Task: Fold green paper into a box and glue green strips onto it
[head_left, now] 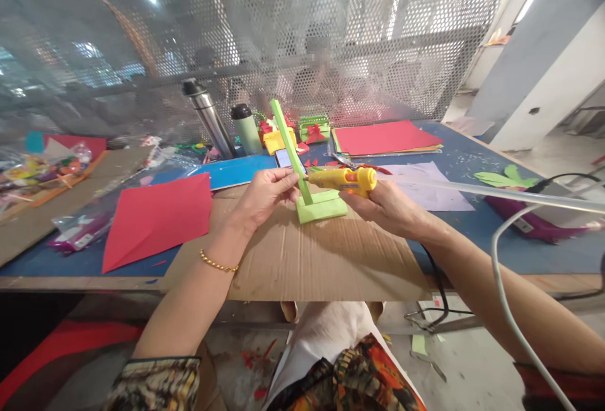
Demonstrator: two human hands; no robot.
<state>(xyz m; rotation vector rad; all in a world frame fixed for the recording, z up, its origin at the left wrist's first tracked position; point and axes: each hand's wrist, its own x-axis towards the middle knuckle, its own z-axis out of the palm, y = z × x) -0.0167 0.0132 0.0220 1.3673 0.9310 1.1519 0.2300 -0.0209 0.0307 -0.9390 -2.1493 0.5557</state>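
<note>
Pinched in the fingers of my left hand (273, 191) is a long green paper strip (289, 143), folded and standing tilted up from the cardboard. A green folded paper piece (322, 207) lies flat by its lower end; I cannot tell whether the two are joined. My right hand (385, 206) grips a yellow glue gun (345, 179), its nozzle pointing left and close to the strip. A long clear glue stick (463, 188) sticks out of the gun's back. Both pieces rest over a brown cardboard sheet (302, 266).
Red paper (158, 219) lies left, a red paper stack (387, 138) behind right. A steel flask (210, 118), a green bottle (246, 128), and small paper baskets (315, 129) stand before the perforated metal screen (359, 33). A white cable (501, 291) hangs by my right arm.
</note>
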